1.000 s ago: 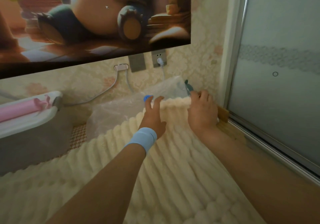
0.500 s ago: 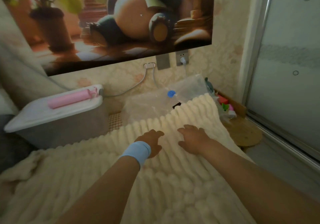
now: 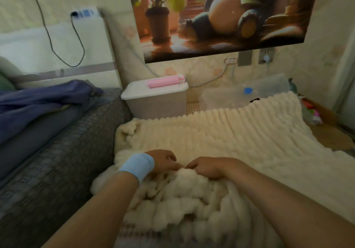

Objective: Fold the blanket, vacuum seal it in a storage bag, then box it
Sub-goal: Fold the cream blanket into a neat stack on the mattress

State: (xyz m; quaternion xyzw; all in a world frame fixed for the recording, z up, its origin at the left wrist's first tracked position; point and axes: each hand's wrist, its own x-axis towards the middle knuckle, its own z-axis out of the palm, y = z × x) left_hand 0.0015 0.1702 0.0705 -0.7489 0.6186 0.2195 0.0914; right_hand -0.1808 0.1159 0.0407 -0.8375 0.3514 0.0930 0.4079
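A: What's on the head cam?

B: On my feed both hands are low centre. The left hand (image 3: 165, 160), w/ a light-blue wristband (image 3: 137, 166), has its fingers curled into the cream blanket (image 3: 240, 138). The right hand (image 3: 206, 168) is just beside it, fingers also curled, gripping the same bunched ridge. The two sets of fingertips nearly meet.

A: Blanket position?

B: It's spread on the floor, ribbed side up. The near end is bunched up at the hands and the left edge is against the grey couch (image 3: 57, 161). The far edge lies over the near part of the clear storage bag (image 3: 269, 92). The bag's blue valve cap (image 3: 247, 90) shows just past that edge.

A: Box?

B: The box (image 3: 155, 101) is just beyond the blanket's far-left corner, white lid on. A pink roll-shaped item (image 3: 165, 81) lies on the lid.

A: Any text or brands?

B: I can't read any. The poster (image 3: 221, 17) shows a cartoon creature + a potted plant. The white unit (image 3: 86, 12) upper left has a blue patch, too blurred to read. The wall socket (image 3: 266, 55) under the poster has a plug in it.

A: Anything else?

B: A blue cloth (image 3: 44, 101) is on the couch. There are small coloured bits right of the blanket, too blurry to ID.
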